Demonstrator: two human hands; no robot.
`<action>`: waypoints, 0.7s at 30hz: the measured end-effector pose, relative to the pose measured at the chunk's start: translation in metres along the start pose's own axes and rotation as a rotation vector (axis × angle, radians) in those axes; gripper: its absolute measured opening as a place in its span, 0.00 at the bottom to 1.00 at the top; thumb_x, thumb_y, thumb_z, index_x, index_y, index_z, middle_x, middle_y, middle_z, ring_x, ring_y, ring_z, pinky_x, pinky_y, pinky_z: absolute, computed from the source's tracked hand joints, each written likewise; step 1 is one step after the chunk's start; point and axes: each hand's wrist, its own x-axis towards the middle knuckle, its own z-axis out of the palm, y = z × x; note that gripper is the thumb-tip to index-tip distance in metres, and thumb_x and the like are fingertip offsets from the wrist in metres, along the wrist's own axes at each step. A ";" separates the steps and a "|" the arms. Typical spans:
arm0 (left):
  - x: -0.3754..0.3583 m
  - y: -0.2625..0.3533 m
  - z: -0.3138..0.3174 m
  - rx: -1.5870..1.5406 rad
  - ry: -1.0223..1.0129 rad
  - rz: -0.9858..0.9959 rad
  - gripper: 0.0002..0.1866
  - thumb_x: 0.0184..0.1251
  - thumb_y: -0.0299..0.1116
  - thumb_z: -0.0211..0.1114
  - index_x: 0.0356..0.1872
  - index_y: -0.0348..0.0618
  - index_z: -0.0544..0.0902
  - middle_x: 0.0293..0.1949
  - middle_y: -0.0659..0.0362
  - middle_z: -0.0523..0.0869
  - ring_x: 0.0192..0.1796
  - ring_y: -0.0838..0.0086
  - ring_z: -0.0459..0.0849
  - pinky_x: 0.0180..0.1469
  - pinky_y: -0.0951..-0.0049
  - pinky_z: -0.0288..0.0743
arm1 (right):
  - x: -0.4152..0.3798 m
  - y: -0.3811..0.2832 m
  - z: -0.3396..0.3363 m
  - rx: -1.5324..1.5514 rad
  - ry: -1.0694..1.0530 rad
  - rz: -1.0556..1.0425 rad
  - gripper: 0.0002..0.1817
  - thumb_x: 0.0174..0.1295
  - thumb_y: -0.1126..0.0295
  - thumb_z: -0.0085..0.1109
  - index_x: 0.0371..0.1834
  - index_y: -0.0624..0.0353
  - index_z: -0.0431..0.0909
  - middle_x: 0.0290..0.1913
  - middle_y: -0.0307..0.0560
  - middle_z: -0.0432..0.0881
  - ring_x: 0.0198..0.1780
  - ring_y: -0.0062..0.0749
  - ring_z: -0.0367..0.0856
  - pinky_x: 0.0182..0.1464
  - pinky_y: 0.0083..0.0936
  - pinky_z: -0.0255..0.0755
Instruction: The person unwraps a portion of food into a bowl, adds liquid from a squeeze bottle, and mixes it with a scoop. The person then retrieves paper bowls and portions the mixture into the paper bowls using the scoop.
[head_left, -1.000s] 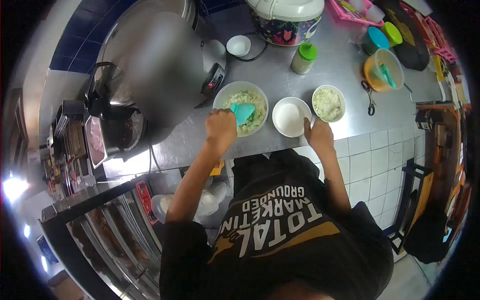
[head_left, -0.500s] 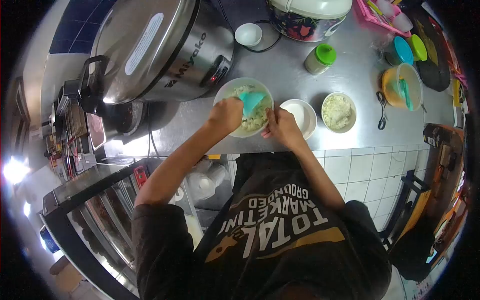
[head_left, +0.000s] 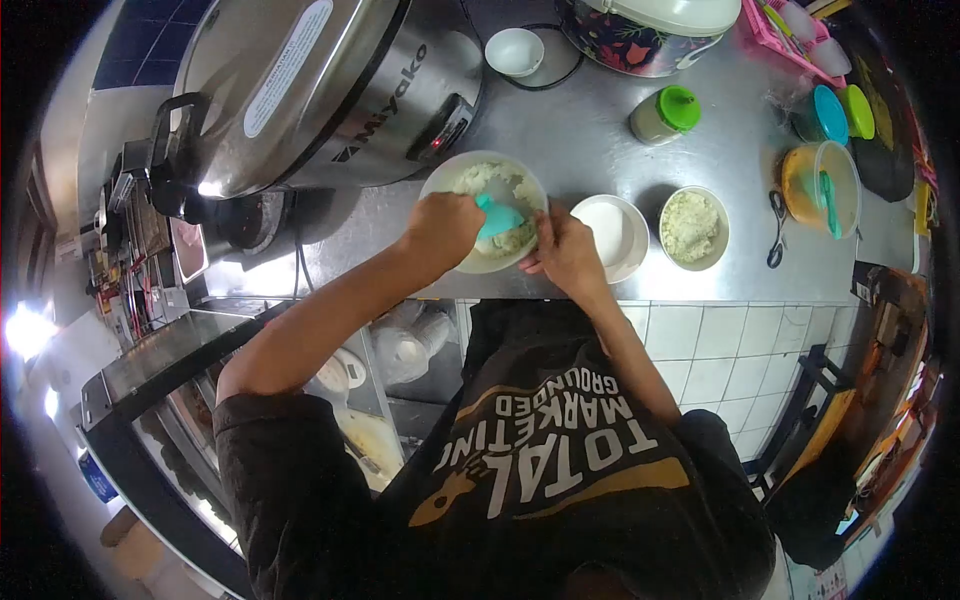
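A white bowl (head_left: 434,180) of rice (head_left: 475,178) stands on the steel counter in front of me. My left hand (head_left: 443,232) is closed around the handle of a turquoise rice paddle (head_left: 500,218), whose blade lies against the rice inside this bowl. On the bowl's right side, my right hand (head_left: 566,250) grips the rim, thumb on top and fingers partly hidden beneath. Just right of that hand is a white bowl (head_left: 632,243) with no rice visible in it. Another bowl (head_left: 725,222), filled with rice, sits farther right.
A large steel rice cooker (head_left: 340,110) takes up the back left. Behind the bowls are a small white bowl (head_left: 514,52), a green-lidded jar (head_left: 664,116) and a floral container (head_left: 640,40). Scissors (head_left: 777,230) and a plastic tub (head_left: 820,190) lie right. The counter edge (head_left: 780,300) is near my body.
The rice paddle's blade has swung lower and flatter in the bowl, and more rice shows along the far side. My left elbow has moved outward. The right hand still grips the rim.
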 end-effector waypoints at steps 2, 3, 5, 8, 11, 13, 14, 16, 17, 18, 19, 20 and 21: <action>-0.002 0.000 -0.003 -0.113 -0.082 0.013 0.08 0.53 0.27 0.65 0.33 0.33 0.86 0.32 0.45 0.87 0.34 0.53 0.90 0.38 0.59 0.85 | -0.001 -0.002 0.005 0.009 0.008 -0.012 0.20 0.77 0.66 0.41 0.60 0.74 0.69 0.25 0.56 0.84 0.24 0.35 0.87 0.24 0.27 0.83; -0.001 0.000 -0.006 -0.182 -0.186 -0.055 0.08 0.54 0.25 0.63 0.34 0.33 0.86 0.33 0.44 0.87 0.37 0.51 0.89 0.40 0.57 0.84 | 0.000 -0.003 0.007 0.028 0.021 -0.033 0.21 0.76 0.67 0.43 0.62 0.74 0.68 0.24 0.57 0.84 0.23 0.36 0.87 0.24 0.29 0.83; 0.002 0.004 -0.009 -0.256 -0.290 -0.126 0.09 0.55 0.23 0.61 0.34 0.33 0.86 0.35 0.43 0.87 0.39 0.50 0.89 0.42 0.56 0.84 | 0.002 0.000 0.012 0.055 0.025 -0.014 0.20 0.76 0.67 0.43 0.61 0.74 0.68 0.24 0.57 0.84 0.23 0.36 0.87 0.24 0.29 0.83; 0.005 0.009 -0.007 -0.416 -0.307 -0.191 0.11 0.60 0.26 0.58 0.35 0.28 0.84 0.32 0.40 0.86 0.36 0.48 0.89 0.40 0.55 0.83 | 0.000 -0.002 0.012 0.059 0.021 0.003 0.20 0.75 0.68 0.43 0.60 0.74 0.69 0.23 0.58 0.83 0.23 0.37 0.87 0.24 0.29 0.82; 0.001 0.002 -0.004 -0.694 -0.471 -0.352 0.14 0.64 0.28 0.56 0.35 0.23 0.82 0.28 0.37 0.85 0.30 0.49 0.88 0.35 0.55 0.82 | -0.004 -0.008 0.011 -0.081 0.021 -0.026 0.20 0.75 0.67 0.43 0.60 0.73 0.71 0.22 0.60 0.83 0.23 0.42 0.87 0.25 0.33 0.82; -0.015 -0.003 0.002 -0.956 -0.384 -0.541 0.15 0.65 0.30 0.56 0.32 0.22 0.82 0.27 0.36 0.85 0.25 0.50 0.87 0.32 0.56 0.81 | -0.002 -0.005 0.008 -0.216 0.017 -0.052 0.20 0.75 0.67 0.43 0.60 0.72 0.71 0.22 0.61 0.82 0.22 0.45 0.86 0.27 0.37 0.82; -0.015 -0.005 0.001 -0.953 -0.389 -0.543 0.15 0.65 0.30 0.56 0.32 0.22 0.82 0.27 0.36 0.85 0.25 0.50 0.87 0.32 0.56 0.81 | 0.000 0.003 0.011 -0.380 0.066 -0.145 0.19 0.74 0.67 0.43 0.59 0.72 0.72 0.21 0.61 0.82 0.23 0.49 0.86 0.29 0.40 0.81; -0.011 -0.013 -0.007 -0.777 -0.372 -0.455 0.14 0.63 0.30 0.57 0.33 0.24 0.81 0.28 0.35 0.85 0.31 0.48 0.88 0.37 0.54 0.81 | 0.002 0.006 0.014 -0.543 0.102 -0.248 0.19 0.74 0.66 0.43 0.57 0.72 0.72 0.21 0.62 0.81 0.24 0.53 0.85 0.31 0.44 0.80; -0.004 -0.010 0.007 -0.556 -0.202 -0.363 0.11 0.59 0.28 0.59 0.32 0.25 0.81 0.32 0.33 0.85 0.38 0.44 0.88 0.44 0.50 0.80 | 0.004 0.003 0.013 -0.590 0.076 -0.224 0.17 0.74 0.68 0.43 0.55 0.72 0.71 0.22 0.60 0.82 0.22 0.48 0.85 0.28 0.39 0.80; -0.001 -0.009 0.020 -0.556 -0.198 -0.371 0.11 0.59 0.28 0.59 0.32 0.25 0.81 0.32 0.33 0.85 0.38 0.44 0.88 0.44 0.50 0.80 | 0.006 0.001 0.011 -0.637 0.054 -0.197 0.15 0.74 0.69 0.43 0.53 0.72 0.71 0.22 0.58 0.83 0.19 0.43 0.84 0.25 0.34 0.80; 0.002 -0.006 0.019 -0.571 -0.196 -0.376 0.11 0.57 0.27 0.60 0.34 0.25 0.81 0.34 0.32 0.85 0.41 0.42 0.87 0.46 0.49 0.80 | 0.010 -0.003 0.008 -0.638 0.051 -0.202 0.15 0.74 0.69 0.43 0.53 0.72 0.71 0.22 0.58 0.83 0.19 0.43 0.84 0.25 0.34 0.80; 0.005 -0.001 0.021 -0.588 -0.200 -0.378 0.12 0.54 0.27 0.60 0.35 0.25 0.81 0.36 0.32 0.85 0.44 0.40 0.86 0.49 0.48 0.79 | 0.012 -0.005 0.006 -0.568 -0.023 -0.163 0.15 0.75 0.69 0.42 0.52 0.72 0.71 0.22 0.58 0.83 0.19 0.41 0.84 0.24 0.33 0.80; 0.007 0.005 0.029 -0.577 -0.191 -0.373 0.12 0.53 0.26 0.61 0.36 0.25 0.81 0.37 0.32 0.85 0.44 0.40 0.86 0.50 0.49 0.79 | 0.012 -0.006 0.005 -0.500 -0.097 -0.123 0.16 0.76 0.68 0.41 0.51 0.72 0.71 0.21 0.57 0.82 0.19 0.40 0.84 0.24 0.33 0.80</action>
